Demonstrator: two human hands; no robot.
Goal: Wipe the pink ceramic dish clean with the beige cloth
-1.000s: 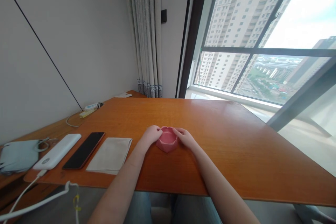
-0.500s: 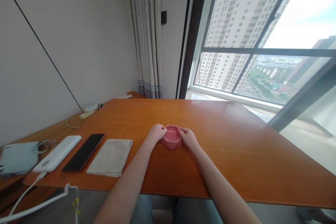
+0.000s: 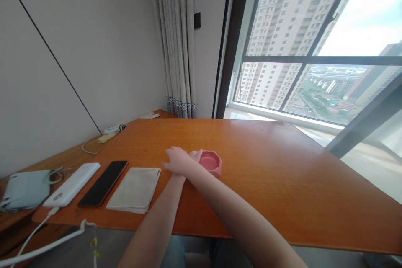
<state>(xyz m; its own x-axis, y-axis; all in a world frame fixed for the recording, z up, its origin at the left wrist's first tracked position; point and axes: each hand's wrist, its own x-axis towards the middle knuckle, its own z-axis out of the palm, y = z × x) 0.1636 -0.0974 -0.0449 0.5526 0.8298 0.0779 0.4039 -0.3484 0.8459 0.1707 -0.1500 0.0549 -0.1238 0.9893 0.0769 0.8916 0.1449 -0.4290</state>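
Observation:
A pink faceted ashtray [image 3: 211, 161] rests on the wooden table, its hollow facing up. My left hand [image 3: 196, 155] grips its left side; my other arm hides part of that hand. Crossing over my left wrist, my right hand [image 3: 177, 161] points left with its fingers apart and nothing in them. Nearest to it on the left lies a folded light-grey cloth [image 3: 134, 189].
Left of the cloth lie a dark phone [image 3: 103, 183] and a white power bank [image 3: 72, 184] with a white cable. A pale blue-grey pouch [image 3: 27, 188] sits at the far left. A power strip [image 3: 108, 137] lies by the wall.
My right hand has let go of the ashtray's right side and moved left across my left wrist. The left hand still holds the ashtray, which has turned slightly.

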